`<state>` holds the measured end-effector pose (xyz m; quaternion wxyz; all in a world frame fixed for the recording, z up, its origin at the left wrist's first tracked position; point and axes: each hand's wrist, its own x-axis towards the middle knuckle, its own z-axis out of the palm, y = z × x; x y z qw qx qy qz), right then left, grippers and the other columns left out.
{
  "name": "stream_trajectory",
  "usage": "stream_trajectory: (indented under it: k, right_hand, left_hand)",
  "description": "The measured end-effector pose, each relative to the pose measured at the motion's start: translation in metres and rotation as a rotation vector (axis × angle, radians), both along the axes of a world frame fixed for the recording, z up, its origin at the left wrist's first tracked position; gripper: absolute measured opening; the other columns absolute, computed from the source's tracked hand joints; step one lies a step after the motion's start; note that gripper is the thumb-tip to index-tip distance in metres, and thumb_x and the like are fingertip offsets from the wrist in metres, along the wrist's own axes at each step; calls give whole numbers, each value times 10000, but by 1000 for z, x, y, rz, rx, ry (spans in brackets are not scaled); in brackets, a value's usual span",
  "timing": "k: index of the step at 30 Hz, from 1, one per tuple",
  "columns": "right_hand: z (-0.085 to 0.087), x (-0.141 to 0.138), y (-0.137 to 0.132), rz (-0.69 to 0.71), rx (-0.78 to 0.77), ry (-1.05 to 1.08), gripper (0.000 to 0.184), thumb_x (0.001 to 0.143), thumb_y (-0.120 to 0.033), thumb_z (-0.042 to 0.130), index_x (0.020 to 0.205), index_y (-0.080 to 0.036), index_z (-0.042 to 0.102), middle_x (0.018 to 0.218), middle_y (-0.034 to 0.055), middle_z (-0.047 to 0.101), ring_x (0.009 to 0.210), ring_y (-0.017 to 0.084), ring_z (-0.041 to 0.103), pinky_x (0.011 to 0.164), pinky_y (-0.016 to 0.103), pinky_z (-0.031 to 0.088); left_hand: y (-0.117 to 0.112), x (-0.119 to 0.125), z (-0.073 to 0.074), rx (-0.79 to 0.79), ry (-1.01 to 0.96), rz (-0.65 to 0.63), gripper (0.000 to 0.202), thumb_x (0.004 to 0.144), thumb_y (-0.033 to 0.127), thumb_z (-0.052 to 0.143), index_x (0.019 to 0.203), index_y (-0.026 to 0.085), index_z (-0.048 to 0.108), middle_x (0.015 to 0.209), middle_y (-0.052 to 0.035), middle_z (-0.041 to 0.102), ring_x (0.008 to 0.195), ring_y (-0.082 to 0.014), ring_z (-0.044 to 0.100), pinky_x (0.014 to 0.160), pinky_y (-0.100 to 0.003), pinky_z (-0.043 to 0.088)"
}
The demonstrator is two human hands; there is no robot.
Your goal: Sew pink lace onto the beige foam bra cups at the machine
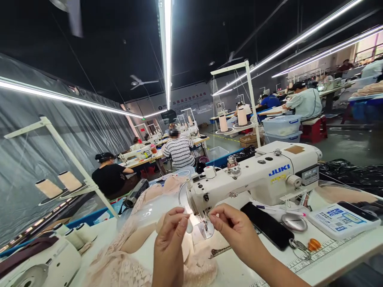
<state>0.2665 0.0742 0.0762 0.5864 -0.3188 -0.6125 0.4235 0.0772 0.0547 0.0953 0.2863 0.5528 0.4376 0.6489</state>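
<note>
Head view: looks like threading at the steel needle (pixel 206 223) under the head of the white JUKI sewing machine (pixel 269 175). Keep both pinches steady, close to the eye. Finds left hand (pixel 172 235) raised beside it, fingertips together; right hand (pixel 231 223) opposite, pinched shut, presumably on thread too fine to see, both above pale pink lace fabric (pixel 125 259).

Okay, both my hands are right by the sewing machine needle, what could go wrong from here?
Both the left hand and right hand pinch close to the needle area; if the sewing machine started, fingers could get pricked. The lace fabric bunched beneath might also snag.
</note>
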Motion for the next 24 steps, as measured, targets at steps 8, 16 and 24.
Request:
stream_trajectory:
  k: [8, 16, 24]
  right_hand:
    - [7, -4, 36, -231, 389, -87, 219, 1010, -266, 552, 924, -210, 745, 806, 27, 734, 693, 157, 627, 674, 265, 453]
    - [9, -9, 61, -343, 520, -225, 275, 1047, -227, 487, 881, -206, 705, 772, 28, 703, 707, 152, 623, 674, 261, 411]
    - [11, -10, 67, -323, 564, -234, 296, 1055, -222, 482, 835, -196, 679, 719, 19, 649, 662, 155, 567, 637, 274, 327]
  left_hand:
    - [41, -23, 11, 141, 719, 296, 264, 919, 545, 679, 1023, 321, 771, 1185, -54, 647, 1193, -313, 551, 1039, -517, 413]
    - [57, -20, 12, 90, 858, 287, 235, 929, 509, 684, 1032, 310, 755, 1220, -54, 659, 1171, -300, 594, 1000, -483, 491]
    - [63, -24, 1, 93, 729, 265, 256, 894, 508, 742, 1022, 288, 771, 1200, -62, 652, 1194, -267, 599, 1012, -394, 493]
